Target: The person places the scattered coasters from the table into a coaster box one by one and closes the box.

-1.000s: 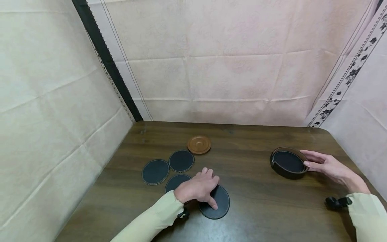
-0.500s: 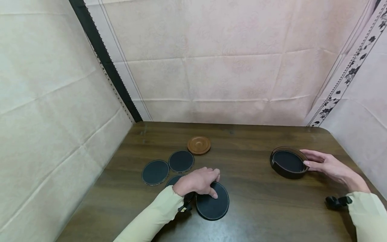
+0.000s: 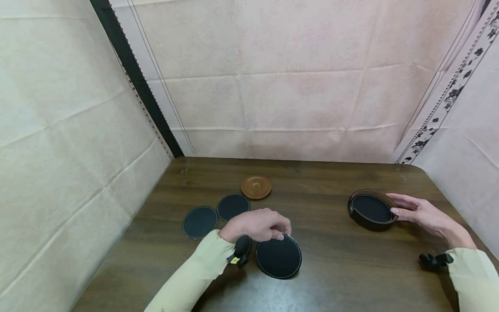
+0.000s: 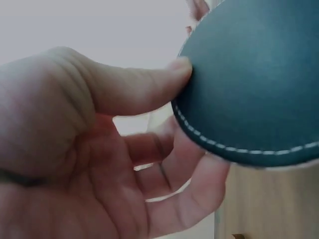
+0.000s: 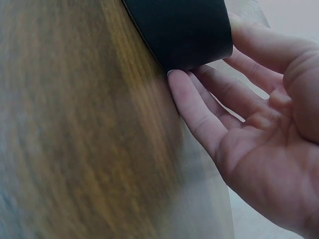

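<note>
My left hand [image 3: 257, 225] pinches the edge of a round black leather coaster [image 3: 279, 260] near the front middle of the table. In the left wrist view the thumb lies on the face of this coaster [image 4: 254, 89], just inside its white stitching, with fingers behind it. It is raised off the wood and tilted. At the right, my right hand [image 3: 426, 216] holds the side of a round dark coaster holder [image 3: 366, 223], thumb at the rim. A black disc lies inside it. The right wrist view shows the fingers against the outer wall of the holder [image 5: 184, 35].
Two dark coasters, one at the left [image 3: 200, 222] and one beside it [image 3: 232, 206], lie flat. Another coaster [image 3: 243, 246] is partly hidden under my left wrist. A brown round disc [image 3: 256, 187] sits behind them. Pale cloth [image 3: 292, 99] walls surround the wooden table [image 3: 319, 190].
My left hand, first over the coaster lying on the table, has gripped its edge and lifted and tilted it, shifting slightly right. The right hand and the holder have stayed put.
</note>
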A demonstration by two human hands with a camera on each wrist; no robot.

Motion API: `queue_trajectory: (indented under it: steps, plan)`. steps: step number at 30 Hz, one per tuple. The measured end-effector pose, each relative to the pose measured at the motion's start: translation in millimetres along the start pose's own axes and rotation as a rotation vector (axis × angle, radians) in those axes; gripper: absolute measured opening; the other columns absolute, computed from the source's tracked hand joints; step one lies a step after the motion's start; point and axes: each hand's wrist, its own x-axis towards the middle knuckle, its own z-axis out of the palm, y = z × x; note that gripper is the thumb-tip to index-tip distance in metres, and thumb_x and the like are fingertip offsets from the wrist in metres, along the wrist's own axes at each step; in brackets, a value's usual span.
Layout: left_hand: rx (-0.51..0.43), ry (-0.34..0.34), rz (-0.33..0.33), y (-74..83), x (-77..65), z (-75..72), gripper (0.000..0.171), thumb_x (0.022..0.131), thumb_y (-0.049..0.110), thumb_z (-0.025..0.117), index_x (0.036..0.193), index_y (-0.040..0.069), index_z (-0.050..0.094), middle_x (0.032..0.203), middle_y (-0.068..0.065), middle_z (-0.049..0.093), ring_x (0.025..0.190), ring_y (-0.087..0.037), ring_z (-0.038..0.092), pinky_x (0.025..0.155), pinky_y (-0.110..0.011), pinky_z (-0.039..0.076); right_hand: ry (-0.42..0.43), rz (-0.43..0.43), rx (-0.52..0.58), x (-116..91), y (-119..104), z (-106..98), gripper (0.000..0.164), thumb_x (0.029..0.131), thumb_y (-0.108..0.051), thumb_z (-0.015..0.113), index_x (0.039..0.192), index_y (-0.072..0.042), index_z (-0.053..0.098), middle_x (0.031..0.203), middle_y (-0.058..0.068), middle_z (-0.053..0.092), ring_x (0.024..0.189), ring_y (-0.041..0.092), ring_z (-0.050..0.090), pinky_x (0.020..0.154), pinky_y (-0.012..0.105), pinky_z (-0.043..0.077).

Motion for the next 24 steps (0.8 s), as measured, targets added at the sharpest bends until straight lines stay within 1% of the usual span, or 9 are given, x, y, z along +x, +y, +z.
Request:
queue_trajectory:
  steps: [4,7,10,14,18,24]
  plan:
    - [0.001,-0.014,0.083,2.7,4.4,-5.8,0.014,0.098,0.013,0.060,0.109,0.020,0.064,0.076,0.007,0.050,0.064,-0.004,0.046,0.062,-0.016,0.039,-0.002,0.003,-0.006,0.2,-0.1,-0.1,0.066,0.098,-0.018,0.061,0.151,-0.001,0.028,0.119,-0.038,0.046,0.103,-0.010,0.058,0.081,0.022,0.055]
    - [-0.006,-0.009,0.105,4.3,9.7,-9.3,0.013,0.098,0.013,0.059,0.110,0.020,0.063,0.075,0.007,0.049,0.065,-0.005,0.046,0.063,-0.016,0.039,-0.002,-0.002,-0.001,0.3,0.0,0.0,0.065,0.098,-0.017,0.061,0.151,0.000,0.028,0.119,-0.039,0.047,0.103,-0.010,0.058,0.081,0.022,0.056]
    - [-0.002,0.020,0.113,6.1,15.9,-12.8,0.013,0.099,0.015,0.058,0.110,0.020,0.062,0.075,0.007,0.049,0.066,-0.005,0.046,0.064,-0.016,0.038,-0.003,-0.004,0.005,0.2,-0.3,-0.3,0.065,0.098,-0.017,0.061,0.151,0.000,0.028,0.118,-0.038,0.047,0.103,-0.010,0.059,0.081,0.022,0.056]
    - [-0.021,0.058,0.112,8.9,25.1,-16.6,0.011,0.100,0.015,0.057,0.109,0.019,0.061,0.076,0.006,0.048,0.067,-0.005,0.046,0.063,-0.016,0.038,-0.004,-0.005,0.002,0.1,-0.8,-0.6,0.066,0.097,-0.018,0.061,0.151,0.000,0.028,0.119,-0.038,0.047,0.103,-0.011,0.058,0.081,0.022,0.056]
    - [-0.052,0.071,0.095,13.9,35.3,-18.9,0.011,0.100,0.015,0.055,0.110,0.018,0.059,0.079,0.005,0.048,0.068,-0.005,0.047,0.063,-0.016,0.039,0.000,-0.016,0.006,0.0,-0.9,0.1,0.064,0.098,-0.016,0.061,0.151,0.001,0.028,0.119,-0.038,0.047,0.103,-0.010,0.059,0.081,0.022,0.056]
    - [-0.065,0.099,0.075,21.3,53.1,-21.3,0.010,0.101,0.017,0.054,0.110,0.019,0.058,0.082,0.005,0.050,0.070,-0.006,0.048,0.063,-0.016,0.040,-0.007,-0.011,0.012,-0.2,-2.1,0.9,0.065,0.097,-0.015,0.061,0.151,0.001,0.028,0.119,-0.038,0.048,0.103,-0.008,0.060,0.081,0.023,0.056]
